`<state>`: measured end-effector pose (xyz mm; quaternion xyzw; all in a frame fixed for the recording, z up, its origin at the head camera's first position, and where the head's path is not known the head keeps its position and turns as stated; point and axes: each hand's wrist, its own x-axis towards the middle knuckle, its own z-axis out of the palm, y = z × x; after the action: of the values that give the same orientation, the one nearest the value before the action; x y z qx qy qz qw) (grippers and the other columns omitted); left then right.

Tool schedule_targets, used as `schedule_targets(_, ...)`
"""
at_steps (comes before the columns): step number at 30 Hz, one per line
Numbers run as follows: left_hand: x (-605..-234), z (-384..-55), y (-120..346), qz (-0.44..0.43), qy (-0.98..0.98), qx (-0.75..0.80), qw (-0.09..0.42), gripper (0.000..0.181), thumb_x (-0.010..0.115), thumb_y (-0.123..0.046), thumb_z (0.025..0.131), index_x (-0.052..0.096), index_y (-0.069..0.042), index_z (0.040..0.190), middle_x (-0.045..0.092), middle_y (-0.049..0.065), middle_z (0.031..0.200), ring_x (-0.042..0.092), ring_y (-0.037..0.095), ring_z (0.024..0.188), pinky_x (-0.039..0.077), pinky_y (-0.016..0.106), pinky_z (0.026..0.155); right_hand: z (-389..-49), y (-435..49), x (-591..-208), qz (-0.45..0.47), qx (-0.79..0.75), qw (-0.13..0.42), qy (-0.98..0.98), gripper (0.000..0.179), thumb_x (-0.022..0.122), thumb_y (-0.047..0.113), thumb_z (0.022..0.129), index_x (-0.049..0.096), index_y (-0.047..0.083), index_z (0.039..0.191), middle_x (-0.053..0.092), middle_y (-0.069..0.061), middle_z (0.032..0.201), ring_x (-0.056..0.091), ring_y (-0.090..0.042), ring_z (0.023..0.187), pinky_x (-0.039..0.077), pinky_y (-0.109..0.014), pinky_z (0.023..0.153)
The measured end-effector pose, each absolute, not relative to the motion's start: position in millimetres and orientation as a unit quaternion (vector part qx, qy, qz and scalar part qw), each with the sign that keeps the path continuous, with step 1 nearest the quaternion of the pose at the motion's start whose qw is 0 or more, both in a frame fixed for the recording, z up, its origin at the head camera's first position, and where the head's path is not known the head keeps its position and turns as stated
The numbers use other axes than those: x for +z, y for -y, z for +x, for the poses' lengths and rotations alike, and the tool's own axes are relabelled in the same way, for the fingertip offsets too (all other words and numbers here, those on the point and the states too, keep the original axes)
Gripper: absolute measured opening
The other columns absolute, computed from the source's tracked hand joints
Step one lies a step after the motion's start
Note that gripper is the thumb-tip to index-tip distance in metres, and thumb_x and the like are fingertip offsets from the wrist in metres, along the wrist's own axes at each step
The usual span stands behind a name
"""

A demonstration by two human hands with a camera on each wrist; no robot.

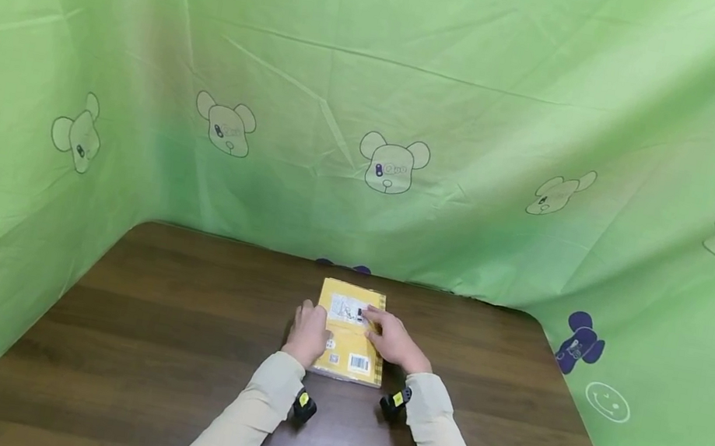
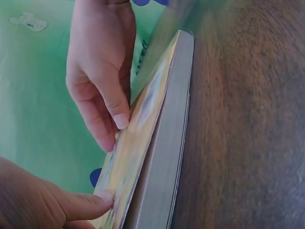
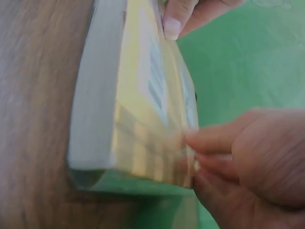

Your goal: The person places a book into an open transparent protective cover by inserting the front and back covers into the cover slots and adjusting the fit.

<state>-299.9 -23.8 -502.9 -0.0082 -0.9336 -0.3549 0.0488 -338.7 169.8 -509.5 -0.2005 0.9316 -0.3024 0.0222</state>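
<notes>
A thick yellow book (image 1: 348, 341), printed with a barcode and a pale picture panel, lies flat on the table. My left hand (image 1: 308, 335) grips its left edge, thumb on the cover; most of its other fingers are hidden in the left wrist view. In that view the cover (image 2: 138, 143) stands slightly apart from the grey page block (image 2: 171, 124), with a narrow dark gap between them. From the right side, my right hand (image 1: 393, 338) rests its fingertips and thumb on the cover. Its fingertips are blurred in the right wrist view, near the checked strip (image 3: 145, 148).
The dark wooden table (image 1: 180, 351) spreads around the book on all sides. Behind and beside it hangs a green cloth (image 1: 292, 188) printed with bear heads. Each wrist carries a small black camera, one by the left sleeve (image 1: 238, 424) and one by the right.
</notes>
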Motion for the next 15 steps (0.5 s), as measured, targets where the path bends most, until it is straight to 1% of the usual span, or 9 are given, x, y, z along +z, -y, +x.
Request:
schedule_targets(3, -504.0, -297.6, 21.0, -0.004, 0.934, -0.354, 0.051, 0.02, 0.082, -0.002, 0.081, 0.069, 0.009, 0.09, 0.054, 0.025, 0.105, 0.055, 0.04, 0.101, 0.055, 0.051, 0.093, -339.2, -168.2, -510.6, -0.139, -0.302, -0.013, -0.943, 0.027, 0.065, -0.002, 0.094, 0.068, -0.004, 0.121, 0.062, -0.024, 0.129, 0.054, -0.039, 0.124, 0.044, -0.053, 0.109)
schedule_targets(5, -505.3, -296.5, 19.4, -0.004, 0.933, -0.356, 0.052, 0.019, 0.082, -0.003, 0.082, 0.069, 0.009, 0.09, 0.054, 0.025, 0.104, 0.054, 0.039, 0.1, 0.055, 0.051, 0.092, -339.3, -168.1, -512.2, -0.092, -0.309, -0.027, -0.946, 0.023, 0.066, 0.0, 0.094, 0.067, -0.004, 0.117, 0.063, -0.023, 0.121, 0.053, -0.036, 0.117, 0.046, -0.051, 0.105)
schedule_targets(7, -506.5, -295.8, 18.1, -0.003, 0.933, -0.356, 0.054, 0.019, 0.082, -0.003, 0.082, 0.069, 0.009, 0.091, 0.053, 0.024, 0.103, 0.054, 0.038, 0.099, 0.056, 0.05, 0.09, -339.5, -168.4, -513.8, -0.058, -0.314, -0.023, -0.947, 0.026, 0.066, 0.003, 0.096, 0.064, -0.006, 0.12, 0.063, -0.023, 0.121, 0.053, -0.035, 0.115, 0.047, -0.05, 0.103)
schedule_targets(9, -507.4, -295.2, 17.1, -0.005, 0.934, -0.353, 0.058, 0.02, 0.082, -0.003, 0.082, 0.069, 0.009, 0.091, 0.053, 0.024, 0.103, 0.054, 0.038, 0.099, 0.056, 0.05, 0.09, -340.1, -168.7, -514.2, -0.031, -0.328, -0.013, -0.944, 0.032, 0.066, 0.005, 0.096, 0.059, -0.008, 0.125, 0.064, -0.024, 0.121, 0.056, -0.035, 0.115, 0.05, -0.048, 0.101)
schedule_targets(11, -507.0, -294.3, 16.7, -0.006, 0.935, -0.349, 0.062, 0.021, 0.082, -0.003, 0.081, 0.07, 0.01, 0.092, 0.054, 0.024, 0.103, 0.054, 0.039, 0.099, 0.056, 0.05, 0.09, -341.9, -168.6, -513.3, -0.011, -0.345, -0.001, -0.939, 0.036, 0.065, 0.007, 0.097, 0.057, -0.009, 0.128, 0.065, -0.025, 0.12, 0.061, -0.034, 0.111, 0.054, -0.046, 0.096)
schedule_targets(13, -506.1, -293.4, 16.6, -0.004, 0.935, -0.348, 0.067, 0.022, 0.083, -0.002, 0.08, 0.07, 0.011, 0.093, 0.054, 0.024, 0.104, 0.054, 0.04, 0.099, 0.056, 0.05, 0.091, -344.7, -168.4, -511.1, 0.007, -0.36, 0.009, -0.933, 0.035, 0.064, 0.009, 0.097, 0.058, -0.01, 0.125, 0.067, -0.024, 0.113, 0.065, -0.03, 0.101, 0.057, -0.04, 0.085)
schedule_targets(15, -504.9, -292.3, 17.1, -0.003, 0.935, -0.347, 0.069, 0.023, 0.083, -0.001, 0.079, 0.069, 0.011, 0.092, 0.054, 0.023, 0.104, 0.055, 0.04, 0.098, 0.056, 0.05, 0.09, -347.7, -168.4, -507.9, 0.024, -0.375, 0.021, -0.927, 0.03, 0.063, 0.011, 0.097, 0.063, -0.011, 0.117, 0.068, -0.019, 0.101, 0.064, -0.024, 0.085, 0.056, -0.033, 0.072)
